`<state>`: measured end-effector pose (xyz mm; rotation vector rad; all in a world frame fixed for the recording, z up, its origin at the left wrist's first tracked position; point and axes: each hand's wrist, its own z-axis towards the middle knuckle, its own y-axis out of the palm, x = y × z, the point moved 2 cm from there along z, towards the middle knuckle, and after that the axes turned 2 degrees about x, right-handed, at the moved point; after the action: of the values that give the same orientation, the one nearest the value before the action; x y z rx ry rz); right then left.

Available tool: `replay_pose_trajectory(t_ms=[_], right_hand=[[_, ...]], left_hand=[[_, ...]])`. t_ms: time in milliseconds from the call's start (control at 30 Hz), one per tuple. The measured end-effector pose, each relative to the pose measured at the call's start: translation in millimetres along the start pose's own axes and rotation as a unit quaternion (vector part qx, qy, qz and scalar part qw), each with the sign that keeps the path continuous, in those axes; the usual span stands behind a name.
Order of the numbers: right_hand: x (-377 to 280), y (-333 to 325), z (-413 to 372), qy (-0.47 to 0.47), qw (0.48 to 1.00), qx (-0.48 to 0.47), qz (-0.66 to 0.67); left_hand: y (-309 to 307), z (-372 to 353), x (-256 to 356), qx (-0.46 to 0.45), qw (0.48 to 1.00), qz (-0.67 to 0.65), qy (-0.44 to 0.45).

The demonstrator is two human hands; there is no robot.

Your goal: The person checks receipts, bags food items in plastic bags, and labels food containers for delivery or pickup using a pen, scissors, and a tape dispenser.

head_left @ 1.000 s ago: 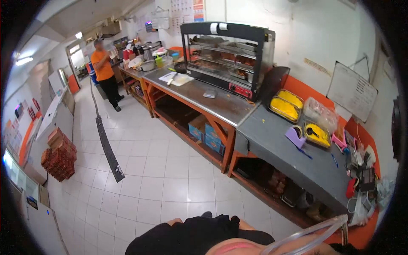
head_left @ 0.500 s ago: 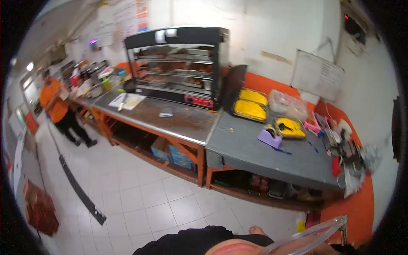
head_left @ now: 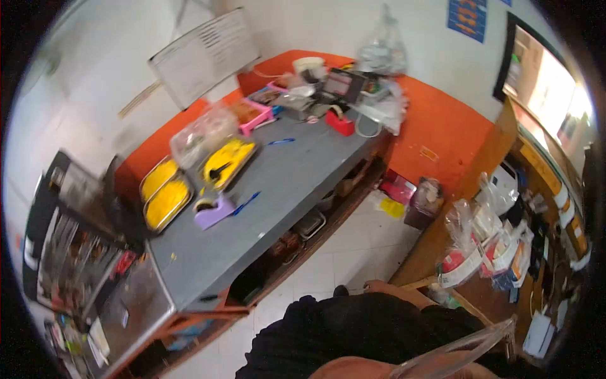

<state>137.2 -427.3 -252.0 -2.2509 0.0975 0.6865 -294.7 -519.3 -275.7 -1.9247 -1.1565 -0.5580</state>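
My right hand (head_left: 374, 287) shows only in part, low in the middle, past the edge of my dark clothing. It is small and blurred, so its fingers and anything in them cannot be made out. Behind it is the tiled floor, and a wooden ledge (head_left: 421, 283) runs close beside the forearm. My left hand is out of sight. On the grey-topped table (head_left: 303, 170) are foil trays of yellow food (head_left: 166, 202), another yellow-filled tray (head_left: 228, 161) with a dark utensil in it, a purple tape dispenser (head_left: 214, 212) and a blue pen (head_left: 247, 203).
A food warmer (head_left: 69, 252) stands at the left. Clear plastic bags (head_left: 205, 132), a pink basket (head_left: 255, 115) and a red tape dispenser (head_left: 341, 123) sit farther along the table. At right, a wooden counter (head_left: 464, 221) holds bagged packets (head_left: 464, 268). A bin (head_left: 424, 211) stands in the corner.
My view has swung to the right. The warmer has shifted to the left edge, the person in orange has left the picture, and the wooden counter has come in at right.
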Motion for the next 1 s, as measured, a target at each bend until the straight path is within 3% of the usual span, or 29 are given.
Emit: replay_pose_trajectory(t_ms=[67,200,267,300,333,367,400,433,467,533,633,700,733,833,933,1000], right_hand=[[-1.7,-25.2,3.4,0.063,0.995,0.007,0.070],[-16.5,-85.7,16.7,0.067,0.996,-0.004,0.051],[-29.4,-120.8,33.1,0.100,0.984,-0.029,0.143],[-32.4,-132.0,45.5,0.032,0.986,0.036,0.160],[-35.0,-143.7,57.8,-0.036,0.979,0.100,0.174],[-46.5,-167.6,64.9,-0.016,0.968,0.104,0.229],[-57.8,-193.4,68.2,0.004,0.953,0.105,0.283],[-60.3,-208.6,72.9,0.012,0.954,0.094,0.286],[-62.1,-226.2,81.5,-0.010,0.952,0.113,0.286],[-57.8,-265.0,97.7,-0.027,0.947,0.139,0.288],[-50.4,-330.2,101.7,-0.052,0.898,0.194,0.391],[-47.5,-387.7,105.4,0.012,0.899,0.215,0.381],[-42.6,-407.5,110.4,0.071,0.898,0.225,0.373],[-19.9,-484.2,148.9,0.021,0.873,0.410,0.262],[-15.6,-580.3,200.5,-0.061,0.810,0.555,0.179],[-20.7,-639.6,236.9,-0.092,0.801,0.580,0.115]], left_hand=[[1.8,40.0,50.2,-0.024,0.998,-0.010,0.056],[3.5,105.2,135.9,-0.071,0.982,-0.066,0.161],[7.0,136.1,171.2,-0.103,0.964,-0.121,0.215],[11.9,155.5,186.6,-0.124,0.947,-0.152,0.256],[13.5,130.0,257.3,-0.104,0.965,-0.145,0.192],[18.7,157.7,272.0,-0.114,0.936,-0.118,0.310],[12.4,135.5,336.7,-0.118,0.955,-0.118,0.247],[18.1,161.4,352.2,-0.104,0.911,-0.139,0.373],[11.6,168.8,385.3,-0.123,0.897,-0.129,0.404],[5.1,200.6,432.7,-0.095,0.866,-0.156,0.465],[-19.0,250.7,485.6,-0.056,0.884,-0.122,0.447],[-34.0,283.1,512.2,0.141,0.828,-0.051,0.540],[-37.2,295.3,512.0,0.135,0.833,-0.055,0.533],[-43.0,327.8,523.4,0.269,0.867,0.021,0.419],[-40.5,332.5,526.5,0.257,0.854,0.105,0.441],[-39.3,339.4,524.7,0.268,0.854,0.115,0.431]])
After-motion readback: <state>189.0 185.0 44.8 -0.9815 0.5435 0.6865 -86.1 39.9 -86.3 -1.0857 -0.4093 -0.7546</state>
